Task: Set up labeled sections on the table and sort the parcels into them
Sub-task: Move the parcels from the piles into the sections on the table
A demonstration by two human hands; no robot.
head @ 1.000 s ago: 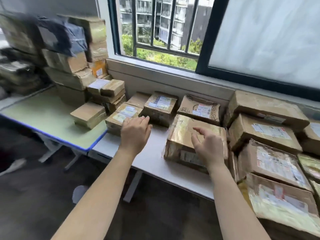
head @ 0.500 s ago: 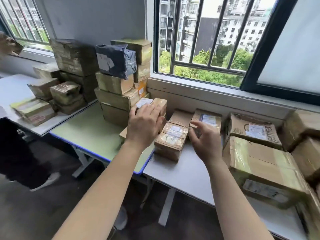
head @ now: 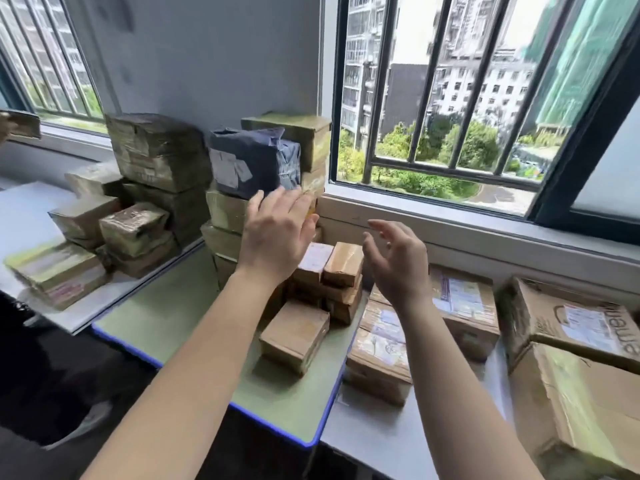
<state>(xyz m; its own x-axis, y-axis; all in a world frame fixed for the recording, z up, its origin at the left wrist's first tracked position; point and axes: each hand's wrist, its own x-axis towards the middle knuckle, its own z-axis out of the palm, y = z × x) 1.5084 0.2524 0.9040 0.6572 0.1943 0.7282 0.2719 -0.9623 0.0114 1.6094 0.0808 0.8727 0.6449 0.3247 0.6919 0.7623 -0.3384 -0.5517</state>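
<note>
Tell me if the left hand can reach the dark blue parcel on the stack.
Probably yes: the left hand is open, fingertips just below the dark blue parcel, with nothing between them.

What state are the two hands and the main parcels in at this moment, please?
left hand: open, raised before the tall stack, holding nothing.
right hand: open, fingers loosely curved, holding nothing.
dark blue parcel: sealed, atop the tall stack.
lone small box: closed, flat on the green table.
lettered carton: closed, label facing up.
</note>
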